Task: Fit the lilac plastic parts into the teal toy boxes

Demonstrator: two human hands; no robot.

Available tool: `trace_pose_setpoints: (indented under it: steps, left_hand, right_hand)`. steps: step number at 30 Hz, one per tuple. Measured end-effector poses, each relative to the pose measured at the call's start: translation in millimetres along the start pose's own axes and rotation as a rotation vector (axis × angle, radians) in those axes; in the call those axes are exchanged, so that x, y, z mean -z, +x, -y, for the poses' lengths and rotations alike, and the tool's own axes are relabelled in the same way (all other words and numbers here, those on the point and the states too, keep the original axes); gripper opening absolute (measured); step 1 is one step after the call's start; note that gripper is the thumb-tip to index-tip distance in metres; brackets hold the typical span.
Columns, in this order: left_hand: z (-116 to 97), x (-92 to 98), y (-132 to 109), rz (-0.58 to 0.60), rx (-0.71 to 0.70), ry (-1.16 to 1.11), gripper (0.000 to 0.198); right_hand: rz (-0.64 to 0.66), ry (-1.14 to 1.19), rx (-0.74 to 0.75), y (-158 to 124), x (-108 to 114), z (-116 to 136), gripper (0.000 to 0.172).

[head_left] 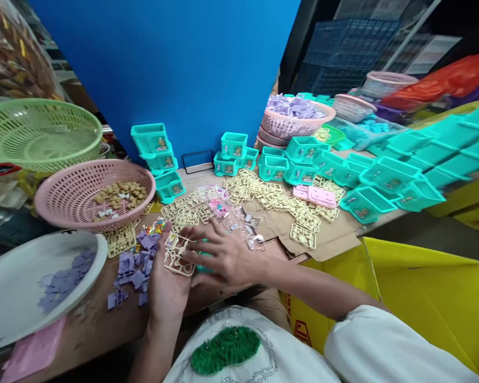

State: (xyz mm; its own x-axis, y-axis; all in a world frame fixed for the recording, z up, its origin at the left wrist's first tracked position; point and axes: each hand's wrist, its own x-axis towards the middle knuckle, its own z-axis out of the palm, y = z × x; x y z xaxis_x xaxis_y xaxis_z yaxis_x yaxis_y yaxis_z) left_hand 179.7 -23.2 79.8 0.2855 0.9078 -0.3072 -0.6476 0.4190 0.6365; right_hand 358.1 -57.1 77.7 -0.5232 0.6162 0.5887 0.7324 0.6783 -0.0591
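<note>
My left hand holds a cream plastic parts frame, with small moulded pieces on its runners, between thumb and palm. Over the frame's right side reaches my right hand, its fingers spread and slightly blurred. Fingertips are close to the frame; whether they touch it I cannot tell. Under those fingers shows a bit of a teal plastic thing, mostly hidden. Loose purple plastic pieces lie left of my left hand, with small coloured bits behind them. Clear plastic pieces rest beyond my right hand.
More cream frames spread across the table, near pink plates. Teal bins stand stacked at the back and right. To the left are a pink basket, a green basket and a white basin. A blue panel rises behind.
</note>
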Motion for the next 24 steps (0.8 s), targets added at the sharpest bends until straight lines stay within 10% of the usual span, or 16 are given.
trace_pose_setpoints:
  steps: [4,7,19,24]
  left_hand:
    - [-8,-9.9,-6,-0.091,0.076,-0.062,0.041]
    - [-12,-16.3,-13,-0.114,0.177,-0.076,0.045]
    - [-4,-35.5,-17,-0.001,0.348,-0.063,0.057]
    - [6,-41.0,-14,0.072,0.372,-0.050,0.066]
  right_hand:
    - [0.184,-0.182,-0.761,-22,26,-72,0.031]
    - [0.228,-0.288,-0.970,-36,38,-132,0.034]
    - [0.279,-0.190,-1.104,-45,26,-170,0.017]
    - [-0.095,-0.102,-0.827,-53,50,-110,0.022]
